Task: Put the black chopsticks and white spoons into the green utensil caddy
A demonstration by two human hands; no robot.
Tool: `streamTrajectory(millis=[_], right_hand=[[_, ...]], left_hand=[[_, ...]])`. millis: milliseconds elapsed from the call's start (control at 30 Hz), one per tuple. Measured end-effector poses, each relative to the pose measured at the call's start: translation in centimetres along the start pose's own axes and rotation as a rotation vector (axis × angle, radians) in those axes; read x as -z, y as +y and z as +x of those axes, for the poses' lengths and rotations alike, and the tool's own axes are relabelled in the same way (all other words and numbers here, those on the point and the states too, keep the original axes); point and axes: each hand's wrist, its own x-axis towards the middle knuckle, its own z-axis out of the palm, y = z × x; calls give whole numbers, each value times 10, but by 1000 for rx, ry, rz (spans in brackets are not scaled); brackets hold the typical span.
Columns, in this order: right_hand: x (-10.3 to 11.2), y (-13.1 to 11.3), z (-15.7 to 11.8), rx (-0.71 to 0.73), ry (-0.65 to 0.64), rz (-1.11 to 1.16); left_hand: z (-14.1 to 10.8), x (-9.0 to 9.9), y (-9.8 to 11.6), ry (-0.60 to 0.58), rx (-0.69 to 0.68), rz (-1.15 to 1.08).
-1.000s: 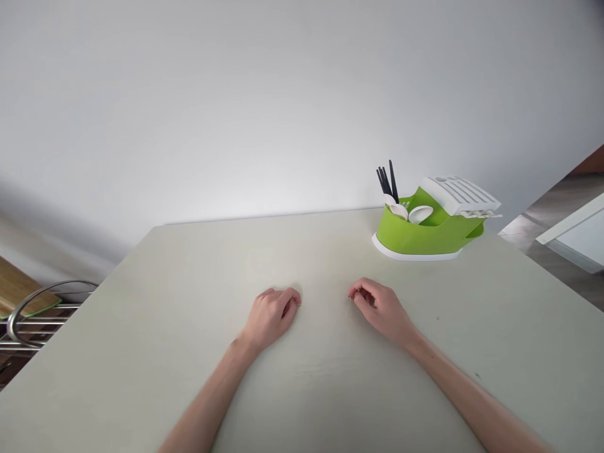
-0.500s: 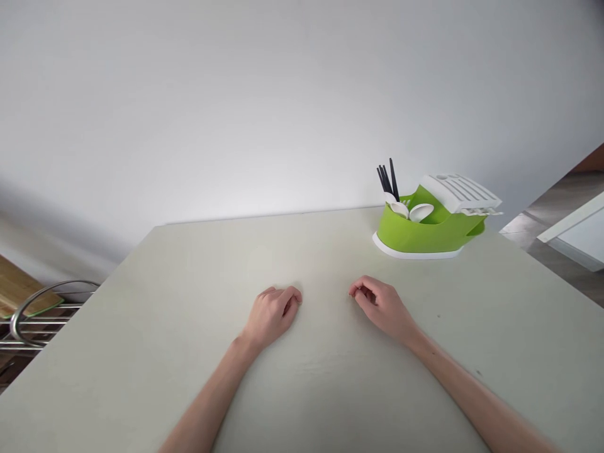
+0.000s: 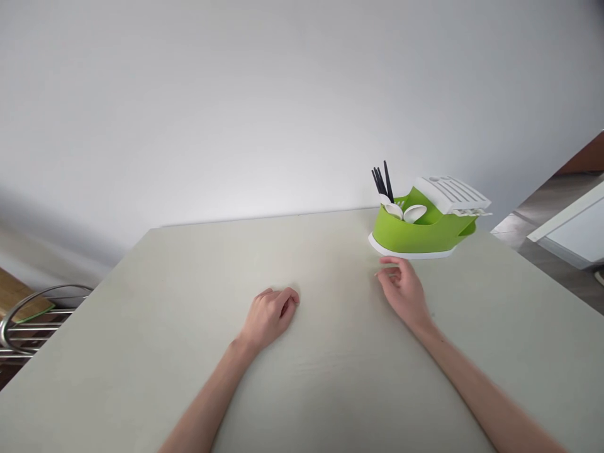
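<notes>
The right hand [image 3: 404,292] has just moved outward and away from the body, and its grip has loosened from a curl into a partly spread shape, with a gap between thumb and forefinger and nothing held in it. The left hand [image 3: 268,319] has stayed put on the bench [image 3: 325,270], its grip folded into a loose fist; no object shows in it, though the palm is hidden. The change leaves the hands well apart and puts the right fingertips just beside the white base [image 3: 425,255] of the green cutlery caddy [image 3: 415,238]; whether they touch it, I cannot tell. The caddy stands upright at the far right of the bench, near the wall [image 3: 283,107], with no clear shift of its own. Black chopsticks [image 3: 388,182] lean upright at its left end, white spoons [image 3: 415,213] rest beside them, and a white slotted holder [image 3: 455,194] tops its right end. Past the bench's left edge, a wooden board [image 3: 14,292] sits by a metal rack [image 3: 38,327].
</notes>
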Motion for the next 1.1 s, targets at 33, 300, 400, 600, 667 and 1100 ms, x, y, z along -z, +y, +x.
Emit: streamTrajectory(millis=[33,300,400,600,667,1100], right_hand=[[4,5,6,14,86,5],[49,39,45,178,500,-9],[64,46,51,155,509,-24],[77,53,57,171,439,-166],[78,55,59,179,405,-223],[63,46,52,328,274,-319]], left_hand=[[0,0,0,0,2,0],[0,0,0,-11,19,-9],[0,2,1,-10,23,-12],[-2,3,-1,-5,36,1],[-2,2,-1,-8,41,5],[0,2,2,-17,57,-3]])
